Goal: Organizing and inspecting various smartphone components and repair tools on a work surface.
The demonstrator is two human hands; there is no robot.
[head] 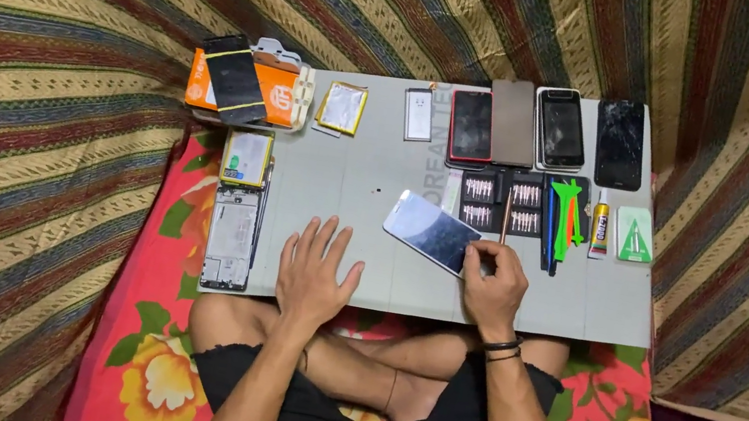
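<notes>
- I see my right hand (492, 283) closed on a thin screwdriver (505, 217), its shaft upright beside the phone (432, 231)
- The phone lies tilted, screen up, on the grey mat (372, 164), just left of that hand
- My left hand (316, 272) rests flat and spread, holding nothing
- I judge the phone light, stiff, slick and fragile; best taken by its side edges
</notes>
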